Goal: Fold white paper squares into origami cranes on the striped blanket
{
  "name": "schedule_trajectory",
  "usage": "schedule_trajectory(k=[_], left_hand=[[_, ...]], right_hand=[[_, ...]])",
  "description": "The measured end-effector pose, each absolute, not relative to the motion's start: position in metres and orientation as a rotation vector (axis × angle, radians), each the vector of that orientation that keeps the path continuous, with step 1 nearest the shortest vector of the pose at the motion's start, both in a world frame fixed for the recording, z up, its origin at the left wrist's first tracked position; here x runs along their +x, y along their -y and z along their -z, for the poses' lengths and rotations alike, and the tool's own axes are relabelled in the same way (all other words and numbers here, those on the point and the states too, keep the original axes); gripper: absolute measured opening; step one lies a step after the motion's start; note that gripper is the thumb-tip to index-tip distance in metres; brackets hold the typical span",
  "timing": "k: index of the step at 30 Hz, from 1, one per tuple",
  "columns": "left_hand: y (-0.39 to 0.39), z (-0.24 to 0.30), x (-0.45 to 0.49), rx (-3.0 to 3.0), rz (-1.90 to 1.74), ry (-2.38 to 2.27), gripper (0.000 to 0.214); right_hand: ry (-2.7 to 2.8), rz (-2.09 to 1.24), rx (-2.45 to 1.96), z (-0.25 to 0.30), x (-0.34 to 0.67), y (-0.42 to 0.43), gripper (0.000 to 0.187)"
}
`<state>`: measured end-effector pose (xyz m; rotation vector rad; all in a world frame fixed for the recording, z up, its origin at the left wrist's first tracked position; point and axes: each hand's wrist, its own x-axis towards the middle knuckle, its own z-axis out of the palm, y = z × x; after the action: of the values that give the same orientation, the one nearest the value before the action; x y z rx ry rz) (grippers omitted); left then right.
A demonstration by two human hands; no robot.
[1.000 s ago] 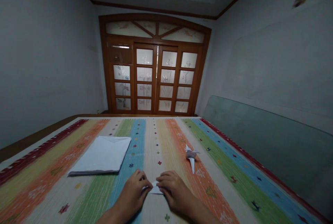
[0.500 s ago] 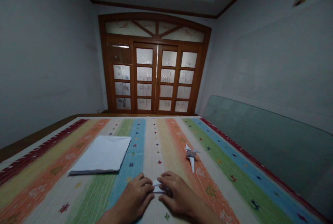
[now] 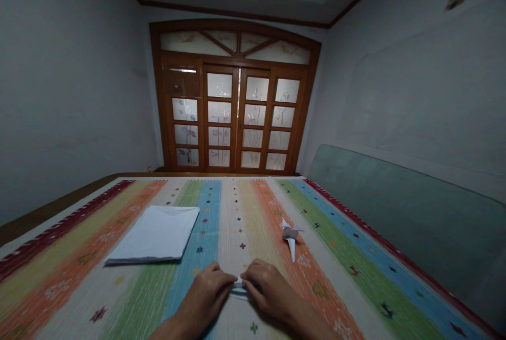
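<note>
Left hand [image 3: 208, 290] and right hand [image 3: 269, 286] pinch folded paper [image 3: 239, 288] between them — likely folding — next move wants even pressure

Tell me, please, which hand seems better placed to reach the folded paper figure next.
Probably the right hand: the folded paper figure lies just beyond it, while the left hand is farther away; both hands' fingers are on the small white paper.

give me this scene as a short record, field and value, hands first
left hand: pinching small folded paper
right hand: pinching the same paper
paper stack: flat, ahead and left of hands
pointed paper shape: ahead and right
tablecloth: striped, under everything
background: wooden doors, glass panes
</note>
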<state>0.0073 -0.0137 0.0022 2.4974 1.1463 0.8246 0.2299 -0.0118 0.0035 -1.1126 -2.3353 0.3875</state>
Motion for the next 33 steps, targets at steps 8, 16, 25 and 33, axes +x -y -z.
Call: schedule_trajectory(k=[8, 16, 25, 33], left_hand=[[0.012, 0.007, 0.01, 2.387, -0.881, -1.074, 0.02], [0.012, 0.0, 0.01, 2.279, -0.83, -1.156, 0.022], [0.007, -0.008, 0.0, 2.21, -0.761, -1.322, 0.017], [0.0, 0.004, -0.011, 2.263, -0.764, -1.284, 0.019]], right_hand=[[2.227, -0.438, -1.124, 0.006, 0.227, 0.012, 0.02], [2.12, -0.475, -1.092, 0.015, 0.222, 0.005, 0.024], [2.164, -0.51, -1.161, 0.005, 0.222, 0.011, 0.021], [2.197, -0.545, -1.276, -0.005, 0.225, 0.017, 0.029]])
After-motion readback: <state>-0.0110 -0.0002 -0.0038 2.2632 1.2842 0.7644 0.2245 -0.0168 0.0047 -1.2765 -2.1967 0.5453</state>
